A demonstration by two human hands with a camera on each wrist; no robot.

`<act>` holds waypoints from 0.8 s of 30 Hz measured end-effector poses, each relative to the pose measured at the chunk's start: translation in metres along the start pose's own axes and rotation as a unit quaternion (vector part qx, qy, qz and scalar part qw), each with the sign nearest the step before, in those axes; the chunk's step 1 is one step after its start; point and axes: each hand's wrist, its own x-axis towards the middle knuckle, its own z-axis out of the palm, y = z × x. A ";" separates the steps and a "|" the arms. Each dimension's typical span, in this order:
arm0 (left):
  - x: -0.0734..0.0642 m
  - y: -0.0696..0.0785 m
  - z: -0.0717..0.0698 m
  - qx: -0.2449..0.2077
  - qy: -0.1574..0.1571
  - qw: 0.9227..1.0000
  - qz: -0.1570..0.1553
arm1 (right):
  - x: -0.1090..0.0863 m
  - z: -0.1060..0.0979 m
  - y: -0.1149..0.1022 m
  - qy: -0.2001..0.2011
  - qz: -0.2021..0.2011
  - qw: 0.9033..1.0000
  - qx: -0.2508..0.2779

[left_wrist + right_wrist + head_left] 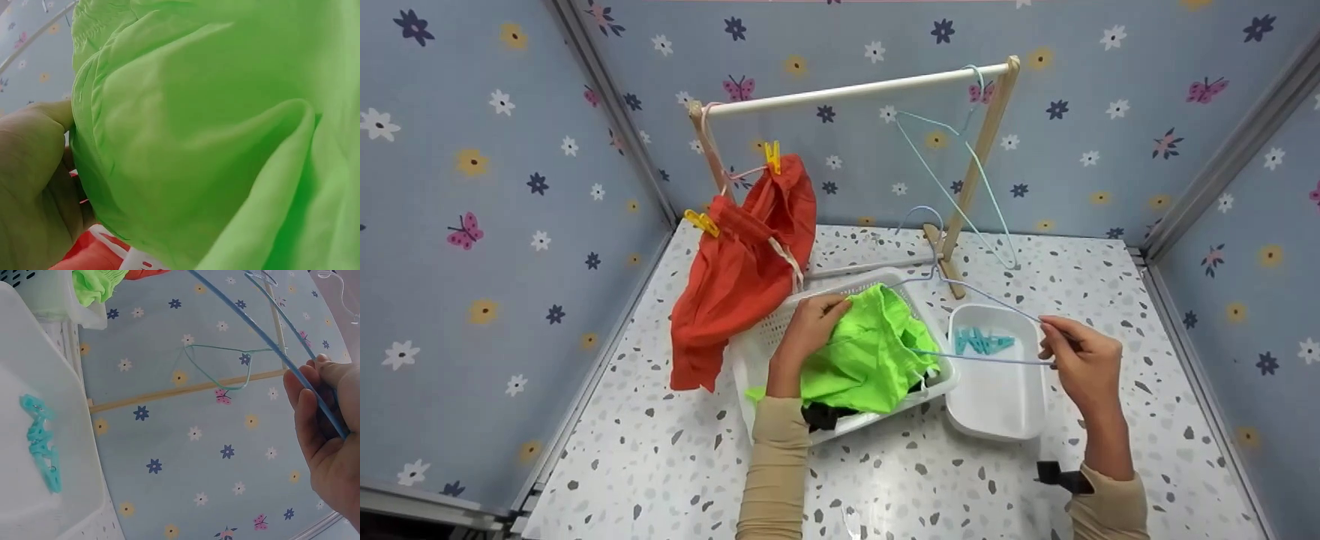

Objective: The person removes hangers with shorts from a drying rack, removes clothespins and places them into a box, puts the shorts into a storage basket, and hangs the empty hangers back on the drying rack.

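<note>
A bright green garment (870, 352) hangs bunched over a white basket (776, 322), its waist turned toward the basket's right side. The cloth is plain and smooth, puckered by gathers at the waistband, crossed by a curved stitched seam and broken by deep, soft folds. A white drawstring dangles over the basket's front right corner, and black cloth (826, 415) shows beneath the garment inside the basket.

The left hand (814, 326), above the basket, pinches the garment's edge. The right hand (1087, 360), well to the right of the basket, is clamped on one end of a slim blue hanger (997, 360), fingers curled round the wire. The hanger's other end slips out of sight at the green waist; how far in it reaches cannot be told.

Just right of the basket sits a white tray (997, 405) with turquoise pegs (982, 343). Behind the basket stands a rack (847, 91), bearing red trousers (735, 270) held by yellow pegs (703, 223) and a bare mint hanger (928, 121).
</note>
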 end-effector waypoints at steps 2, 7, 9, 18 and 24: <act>0.000 -0.003 -0.001 0.008 -0.004 1.000 -0.012 | -0.001 -0.001 0.001 0.003 0.005 1.000 -0.004; -0.001 -0.007 -0.004 0.038 0.004 0.998 -0.057 | -0.002 -0.004 0.001 0.006 0.020 1.000 -0.004; -0.003 -0.009 -0.006 0.059 0.017 0.995 -0.082 | -0.003 -0.005 0.002 0.007 0.027 1.000 -0.006; -0.007 -0.012 -0.013 0.166 0.108 0.965 -0.175 | -0.008 -0.010 0.005 0.031 0.050 0.998 -0.004; -0.010 -0.011 -0.014 0.199 0.136 0.941 -0.238 | -0.012 -0.012 0.007 0.038 0.059 0.997 -0.002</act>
